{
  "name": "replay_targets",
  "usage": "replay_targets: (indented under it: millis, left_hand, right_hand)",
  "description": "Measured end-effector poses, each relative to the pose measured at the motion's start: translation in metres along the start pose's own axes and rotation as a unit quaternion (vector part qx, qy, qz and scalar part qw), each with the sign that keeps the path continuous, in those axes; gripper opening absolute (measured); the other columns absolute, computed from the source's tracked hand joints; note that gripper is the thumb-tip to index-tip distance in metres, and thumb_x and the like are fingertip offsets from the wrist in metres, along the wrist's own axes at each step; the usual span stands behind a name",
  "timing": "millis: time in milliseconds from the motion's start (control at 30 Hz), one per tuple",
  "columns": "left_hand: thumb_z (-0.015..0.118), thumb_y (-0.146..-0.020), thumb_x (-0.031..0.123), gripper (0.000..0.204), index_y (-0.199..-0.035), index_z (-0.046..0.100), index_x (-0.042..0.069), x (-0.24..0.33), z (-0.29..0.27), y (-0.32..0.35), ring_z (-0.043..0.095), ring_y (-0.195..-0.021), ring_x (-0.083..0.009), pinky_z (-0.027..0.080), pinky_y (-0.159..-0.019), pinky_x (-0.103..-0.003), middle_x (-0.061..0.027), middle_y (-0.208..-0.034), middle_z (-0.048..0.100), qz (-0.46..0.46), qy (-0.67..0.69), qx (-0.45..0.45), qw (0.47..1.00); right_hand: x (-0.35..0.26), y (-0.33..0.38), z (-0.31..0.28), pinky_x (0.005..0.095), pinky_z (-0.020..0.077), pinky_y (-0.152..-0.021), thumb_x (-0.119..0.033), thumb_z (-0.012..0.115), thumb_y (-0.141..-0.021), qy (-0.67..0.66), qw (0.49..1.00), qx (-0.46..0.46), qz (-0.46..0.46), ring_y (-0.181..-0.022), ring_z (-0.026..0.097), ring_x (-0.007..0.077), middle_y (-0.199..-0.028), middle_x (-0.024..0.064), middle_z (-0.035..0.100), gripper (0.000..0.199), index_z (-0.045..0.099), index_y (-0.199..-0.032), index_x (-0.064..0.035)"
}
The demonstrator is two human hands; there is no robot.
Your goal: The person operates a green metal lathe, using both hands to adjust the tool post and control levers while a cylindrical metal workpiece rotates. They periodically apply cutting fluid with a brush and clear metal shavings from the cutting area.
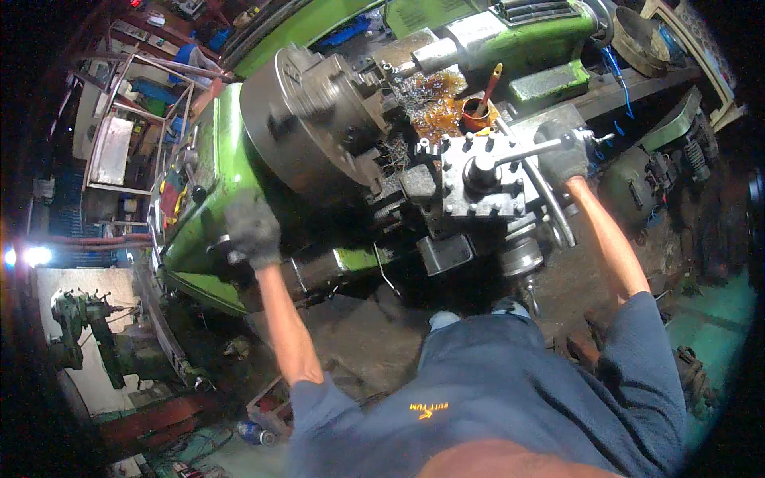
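A green metal lathe [231,143] fills the middle of the view. My left hand [253,231], in a dark glove, is closed at the lower front of the headstock, next to a small metal lever end [236,256]; what lies inside its fingers is hidden. My right hand [564,163], also gloved, curls among the handles right of the square tool post [482,203]. The tool post's clamping lever [526,151] passes over that hand, and a small crank [598,138] shows beyond it. The large chuck [299,119] stands between my hands, toward the back.
A brush [494,84] stands in an orange-rimmed pot [476,118] behind the tool post, beside oily swarf [434,99]. The tailstock [526,40] is at the back right. A wire rack [115,151] of parts stands left. Another machine [88,327] sits at lower left.
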State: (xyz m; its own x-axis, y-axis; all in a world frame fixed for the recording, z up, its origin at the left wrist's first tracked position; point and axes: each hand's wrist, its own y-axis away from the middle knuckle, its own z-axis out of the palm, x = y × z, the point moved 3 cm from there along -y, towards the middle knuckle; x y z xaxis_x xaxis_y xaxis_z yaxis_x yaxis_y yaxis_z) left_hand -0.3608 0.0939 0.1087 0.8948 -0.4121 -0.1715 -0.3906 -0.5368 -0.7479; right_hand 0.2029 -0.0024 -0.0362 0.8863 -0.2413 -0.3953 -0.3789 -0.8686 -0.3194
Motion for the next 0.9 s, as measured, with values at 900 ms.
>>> replay_targets:
  millis: [900]
  left_hand:
    - [0.058,-0.081,0.021,0.015,-0.075,0.07,0.015,-0.095,0.078,-0.075,0.065,-0.082,-0.0332,0.048,-0.072,-0.045,-0.0127,-0.083,0.068,-0.098,-0.156,-0.092,0.978]
  right_hand:
    - [0.002,0.0,0.001,0.0455,0.0529,-0.081,-0.024,0.061,-0.083,0.011,1.0,-0.021,-0.018,-0.094,0.067,0.0369,-0.097,0.0143,0.07,0.016,0.069,-0.093,-0.0132]
